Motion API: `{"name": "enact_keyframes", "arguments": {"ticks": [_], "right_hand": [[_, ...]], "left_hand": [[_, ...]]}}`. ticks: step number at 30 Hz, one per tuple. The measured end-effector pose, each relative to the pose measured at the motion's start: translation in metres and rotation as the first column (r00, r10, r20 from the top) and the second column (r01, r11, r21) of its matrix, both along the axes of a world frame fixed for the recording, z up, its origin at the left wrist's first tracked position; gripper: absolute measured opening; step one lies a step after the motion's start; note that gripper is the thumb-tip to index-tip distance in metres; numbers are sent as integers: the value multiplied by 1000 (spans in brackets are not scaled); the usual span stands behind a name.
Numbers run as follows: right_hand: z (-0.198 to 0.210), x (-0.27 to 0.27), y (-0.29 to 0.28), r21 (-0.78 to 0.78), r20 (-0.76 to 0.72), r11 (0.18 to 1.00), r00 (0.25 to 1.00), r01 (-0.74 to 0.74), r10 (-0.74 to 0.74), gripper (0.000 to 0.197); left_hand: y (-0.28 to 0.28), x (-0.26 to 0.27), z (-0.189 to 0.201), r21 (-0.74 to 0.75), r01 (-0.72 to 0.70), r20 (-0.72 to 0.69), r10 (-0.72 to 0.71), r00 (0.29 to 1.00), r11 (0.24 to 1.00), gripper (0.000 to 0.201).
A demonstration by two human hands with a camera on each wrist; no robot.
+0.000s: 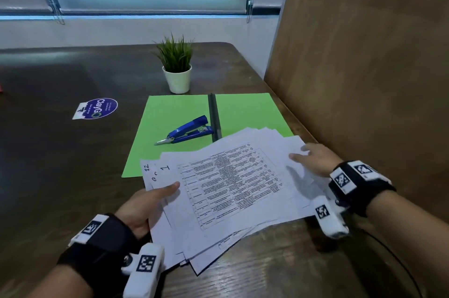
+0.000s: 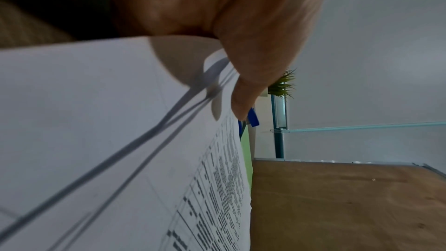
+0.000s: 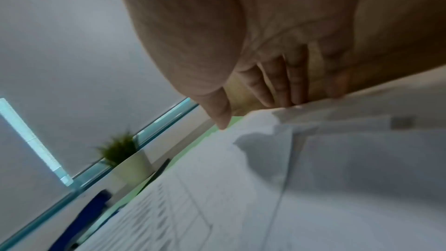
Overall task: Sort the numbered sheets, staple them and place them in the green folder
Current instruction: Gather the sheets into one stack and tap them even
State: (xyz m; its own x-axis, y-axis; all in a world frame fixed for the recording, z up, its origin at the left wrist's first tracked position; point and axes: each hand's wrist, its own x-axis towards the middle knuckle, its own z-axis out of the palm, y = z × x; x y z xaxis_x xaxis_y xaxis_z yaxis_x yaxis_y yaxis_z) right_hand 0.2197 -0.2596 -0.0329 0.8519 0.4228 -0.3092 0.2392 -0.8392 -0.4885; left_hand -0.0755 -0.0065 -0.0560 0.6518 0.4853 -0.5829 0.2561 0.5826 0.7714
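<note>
A fanned stack of printed white sheets (image 1: 230, 181) with handwritten numbers 1 and 12 at the left corners lies over the near edge of the open green folder (image 1: 170, 113). My left hand (image 1: 155, 200) grips the stack's left side: the thumb (image 2: 253, 64) presses on the top sheet (image 2: 120, 140), and the fingers are hidden beneath. My right hand (image 1: 313, 159) is open, its straight fingers (image 3: 277, 83) touching the right edge of the sheets (image 3: 313, 178). A blue stapler (image 1: 189, 129) lies on the folder's left half, beyond the sheets.
A small potted plant (image 1: 177, 71) stands behind the folder. A round purple sticker (image 1: 97, 108) lies on the dark wooden table (image 1: 60, 164) to the left. A tall brown partition (image 1: 364, 67) rises close along the right side.
</note>
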Motion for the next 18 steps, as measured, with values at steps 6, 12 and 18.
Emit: {"name": "enact_keyframes", "arguments": {"ticks": [6,12,18], "right_hand": [[-17,29,11,-156,3,953,965,258,-261,63],[-12,28,28,-144,-25,967,976,210,-216,60],[-11,22,36,-98,-52,981,984,166,-171,39]], "left_hand": [[3,8,0,49,3,-9,-2,1000,999,55],[5,15,-3,41,39,-36,-38,999,998,32],[14,6,-9,45,53,-59,-50,997,998,28]]}}
